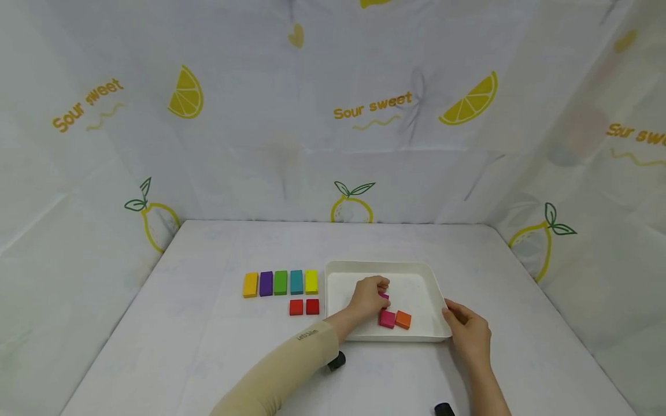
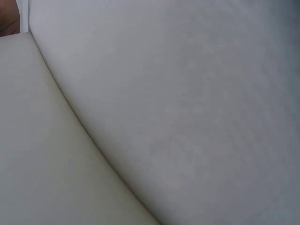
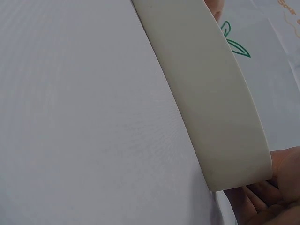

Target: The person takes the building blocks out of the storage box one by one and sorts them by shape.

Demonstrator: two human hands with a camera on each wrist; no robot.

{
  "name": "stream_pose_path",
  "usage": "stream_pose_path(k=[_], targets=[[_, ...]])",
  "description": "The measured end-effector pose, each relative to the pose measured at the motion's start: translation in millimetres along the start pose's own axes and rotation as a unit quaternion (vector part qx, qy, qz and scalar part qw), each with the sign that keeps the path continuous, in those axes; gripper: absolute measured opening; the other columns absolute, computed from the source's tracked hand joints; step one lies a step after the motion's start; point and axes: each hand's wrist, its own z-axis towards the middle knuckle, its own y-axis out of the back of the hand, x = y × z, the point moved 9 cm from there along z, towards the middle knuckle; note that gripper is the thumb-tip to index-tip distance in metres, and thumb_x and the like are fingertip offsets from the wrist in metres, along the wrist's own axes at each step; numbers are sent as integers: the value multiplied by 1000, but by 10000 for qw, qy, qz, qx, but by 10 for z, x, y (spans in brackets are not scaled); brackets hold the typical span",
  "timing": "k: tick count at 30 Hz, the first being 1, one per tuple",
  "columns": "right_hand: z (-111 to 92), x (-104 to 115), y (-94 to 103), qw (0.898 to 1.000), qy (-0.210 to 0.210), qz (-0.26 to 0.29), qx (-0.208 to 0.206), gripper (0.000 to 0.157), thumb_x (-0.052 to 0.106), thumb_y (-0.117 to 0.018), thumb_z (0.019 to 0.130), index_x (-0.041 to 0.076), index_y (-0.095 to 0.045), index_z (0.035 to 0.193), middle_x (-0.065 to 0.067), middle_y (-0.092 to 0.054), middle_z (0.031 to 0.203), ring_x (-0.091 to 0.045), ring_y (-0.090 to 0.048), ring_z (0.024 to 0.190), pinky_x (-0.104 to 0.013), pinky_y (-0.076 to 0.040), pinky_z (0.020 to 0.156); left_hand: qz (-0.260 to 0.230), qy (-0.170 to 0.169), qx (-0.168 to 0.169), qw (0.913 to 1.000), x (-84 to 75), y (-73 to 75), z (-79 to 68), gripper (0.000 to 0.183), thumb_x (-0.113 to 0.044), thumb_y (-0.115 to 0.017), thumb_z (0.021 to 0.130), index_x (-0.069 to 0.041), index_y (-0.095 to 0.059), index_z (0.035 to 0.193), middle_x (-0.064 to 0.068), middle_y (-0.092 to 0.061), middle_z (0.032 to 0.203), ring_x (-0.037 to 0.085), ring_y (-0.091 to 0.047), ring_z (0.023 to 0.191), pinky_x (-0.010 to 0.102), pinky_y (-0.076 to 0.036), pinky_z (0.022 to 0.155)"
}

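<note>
A white rectangular tray [image 1: 385,337] lies on the white table. Over its inside, my left hand [image 1: 368,296] pinches a magenta block [image 1: 384,297], which the fingers partly cover. Just below this hand a pink block [image 1: 387,319] and an orange block [image 1: 403,320] lie side by side in the tray. My right hand [image 1: 470,335] holds the tray's front right corner, thumb at the rim. In the right wrist view the right hand [image 3: 276,192] shows at the end of the tray wall [image 3: 211,93]. The left wrist view shows mostly sleeve and tabletop, with little of the hand.
Left of the tray stands a row of orange-yellow [image 1: 250,285], purple [image 1: 266,283], green [image 1: 280,282], blue [image 1: 296,282] and yellow blocks [image 1: 311,282]. Two red blocks [image 1: 296,307] lie below it. Black wrist-camera parts [image 1: 337,361] show near both forearms. A lemon-print cloth [image 1: 281,144] hangs behind.
</note>
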Motion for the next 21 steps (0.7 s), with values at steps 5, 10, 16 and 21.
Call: stream_pose_path(k=[5,10,16,21], targets=[[0,1,-4,10000,18,16,-17,35,23,-62,96,6,-67,126,-20,-69,123,-17,-68,106,3,-38,65,-13,32,-156,9999,74,127,7,47,2,-79,75,2,-66,120,12,-73,112,20,-70,104,24,-59,88],[10,-10,-7,10000,-13,29,11,35,25,-63,96,7,-68,126,-20,-69,123,21,-50,84,3,-39,66,-36,89,-121,9999,106,191,-54,50,-1,-82,74,1,-66,121,12,-72,115,21,-70,107,26,-58,92],[17,-19,-11,10000,-4,40,46,35,24,-61,97,6,-67,127,-20,-69,125,-17,-67,107,1,-41,65,-199,26,87,9998,138,182,-69,54,9,-78,71,1,-65,123,12,-71,117,22,-69,110,26,-59,92],[20,-33,-33,9999,-42,66,67,36,23,-60,97,5,-65,128,-20,-68,126,-31,-64,118,2,-41,65,-481,95,164,9987,205,183,-71,53,14,-74,71,0,-66,121,13,-72,116,24,-70,110,27,-60,88]])
